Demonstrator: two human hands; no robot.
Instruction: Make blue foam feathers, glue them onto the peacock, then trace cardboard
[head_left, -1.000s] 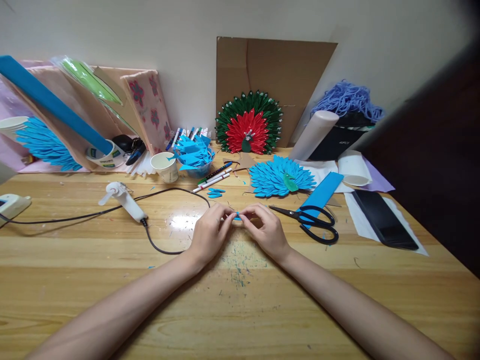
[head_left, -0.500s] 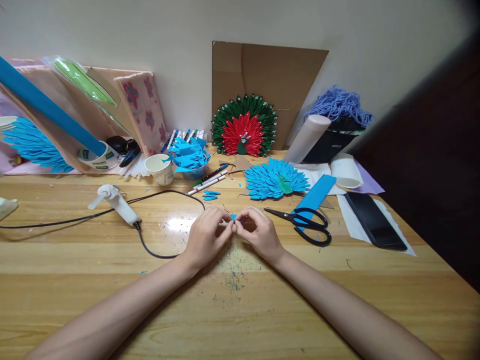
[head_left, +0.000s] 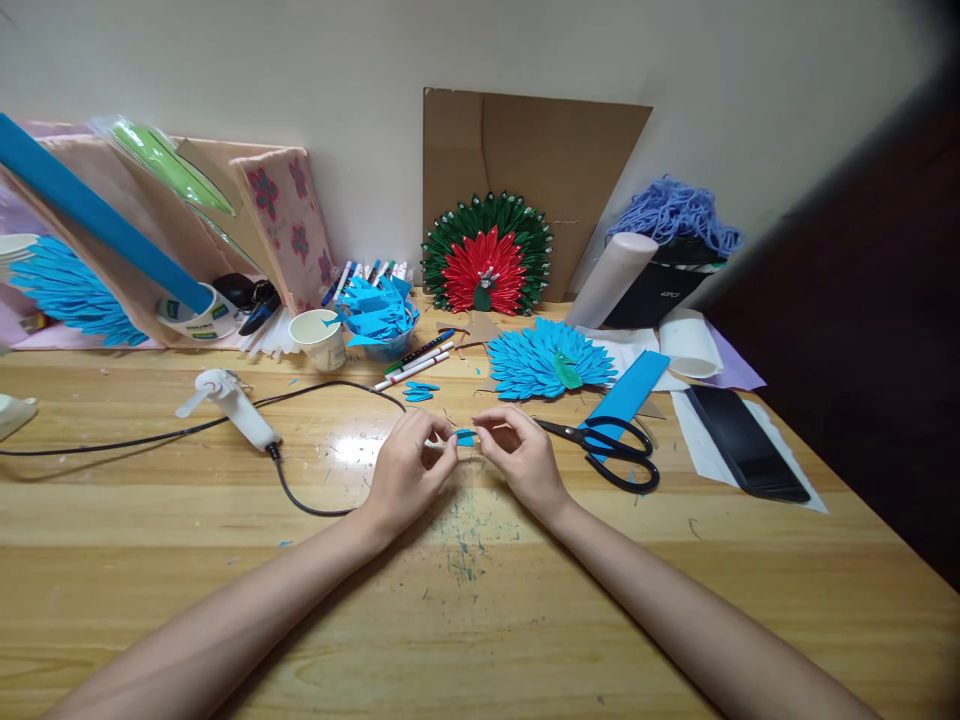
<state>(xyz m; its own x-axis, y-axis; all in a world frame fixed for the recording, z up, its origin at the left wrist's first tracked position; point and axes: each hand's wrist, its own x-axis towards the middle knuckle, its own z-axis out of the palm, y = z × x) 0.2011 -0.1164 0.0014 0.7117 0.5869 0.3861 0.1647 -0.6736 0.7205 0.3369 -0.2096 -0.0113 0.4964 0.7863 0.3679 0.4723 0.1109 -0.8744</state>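
Note:
Between my hands is a small blue paper piece (head_left: 466, 438), shaped like a narrow petal. The thumb and forefinger of my left hand (head_left: 415, 462) pinch its left end. My right hand (head_left: 523, 462) is closed in a pinch at the piece's right end; its fingertips partly hide that end. Just beyond lie several similar loose blue petals (head_left: 421, 392). Black-handled scissors (head_left: 621, 450) rest right of my right hand, partly over a blue paper strip (head_left: 634, 385). A blue petal peacock (head_left: 536, 365) with a green body lies behind my hands.
A white glue gun (head_left: 238, 410) with its black cord lies at left. Behind it stand a paper cup (head_left: 318, 340) and a bowl of blue pieces (head_left: 382, 340). A red and green peacock (head_left: 486, 262) leans on cardboard (head_left: 540, 140). At right lies a phone (head_left: 746, 445).
My hands have drawn slightly apart, and more of the blue piece shows between the fingertips. It now lies sideways between them. The things around have stayed in place.

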